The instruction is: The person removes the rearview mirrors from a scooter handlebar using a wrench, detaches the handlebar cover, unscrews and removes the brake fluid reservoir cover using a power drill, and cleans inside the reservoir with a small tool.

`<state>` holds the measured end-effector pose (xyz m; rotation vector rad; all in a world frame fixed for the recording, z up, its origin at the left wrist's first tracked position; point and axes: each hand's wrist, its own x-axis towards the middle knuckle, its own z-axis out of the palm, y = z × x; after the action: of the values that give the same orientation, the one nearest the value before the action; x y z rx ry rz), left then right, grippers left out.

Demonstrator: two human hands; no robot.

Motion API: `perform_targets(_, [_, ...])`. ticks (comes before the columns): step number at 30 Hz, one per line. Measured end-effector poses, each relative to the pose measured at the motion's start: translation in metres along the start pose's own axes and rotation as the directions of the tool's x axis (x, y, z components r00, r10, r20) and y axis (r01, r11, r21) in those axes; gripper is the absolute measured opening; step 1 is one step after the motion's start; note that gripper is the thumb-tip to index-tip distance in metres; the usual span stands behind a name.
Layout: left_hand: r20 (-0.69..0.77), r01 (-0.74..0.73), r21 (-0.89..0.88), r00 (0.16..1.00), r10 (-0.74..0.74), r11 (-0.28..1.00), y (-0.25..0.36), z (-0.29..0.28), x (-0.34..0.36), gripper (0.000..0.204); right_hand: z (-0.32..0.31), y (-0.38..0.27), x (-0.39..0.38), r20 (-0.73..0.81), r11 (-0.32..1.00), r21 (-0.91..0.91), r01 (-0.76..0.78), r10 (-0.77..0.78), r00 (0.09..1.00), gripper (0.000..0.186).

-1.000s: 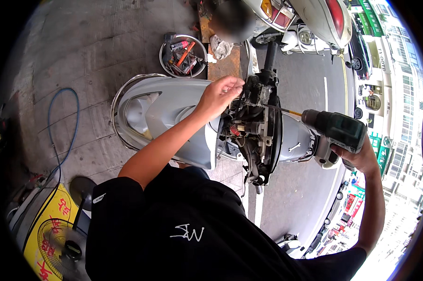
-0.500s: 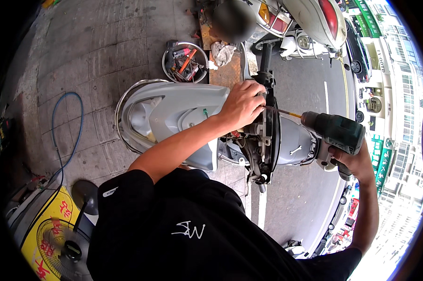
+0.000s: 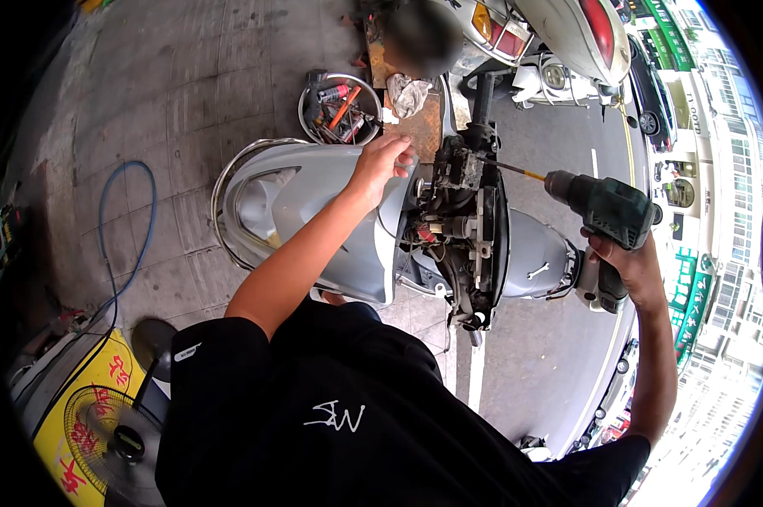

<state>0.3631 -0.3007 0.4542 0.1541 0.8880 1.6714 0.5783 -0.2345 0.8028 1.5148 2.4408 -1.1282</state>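
My right hand (image 3: 633,269) grips the handle of a dark green cordless drill (image 3: 616,211). A long thin bit (image 3: 517,170) reaches from its chuck to the stripped handlebar area (image 3: 464,224) of a scooter, its tip at a greasy metal block (image 3: 461,169). My left hand (image 3: 381,169) hovers over the edge of the silver front panel (image 3: 322,211), apart from the block. Its fingers are curled together, and whatever they may hold is hidden. Bare cables and brackets show around the handlebar. On the grey seat (image 3: 521,245) there is a small wrench-shaped thing (image 3: 537,270).
A round metal bowl (image 3: 304,110) of tools stands on the pavement beyond the panel, near a crumpled rag (image 3: 408,95). Other scooters (image 3: 559,42) are parked at the far right. A fan (image 3: 128,444) and a blue hose (image 3: 154,198) are on the left.
My left hand has moved off the handlebar toward the left, uncovering the metal block. The drill is still held, and its rear end has dropped slightly.
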Motion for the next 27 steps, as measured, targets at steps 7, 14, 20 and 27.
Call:
perform_targets(7, [0.092,0.049,0.143,0.994,-0.062,0.989,0.011,0.014,0.011,0.031,0.002,0.003,0.001,-0.004,1.0,-0.018,0.008,-0.008,1.0,0.051])
perform_targets(14, [0.137,-0.034,0.24,0.991,0.001,0.97,0.019,0.034,0.037,0.035,0.015,-0.005,-0.013,0.086,0.841,-0.45,0.301,-0.295,0.952,0.05])
perform_targets(20, [0.162,-0.013,0.272,0.986,-0.033,0.962,0.019,0.033,0.049,0.028,0.02,-0.013,-0.01,0.115,0.711,-0.601,0.364,-0.374,0.92,0.051])
perform_targets(27, [0.28,0.0,0.277,0.957,-0.081,0.961,0.019,0.046,0.064,0.027,0.013,-0.029,-0.02,-0.048,0.965,-0.258,0.044,-0.059,0.997,0.041])
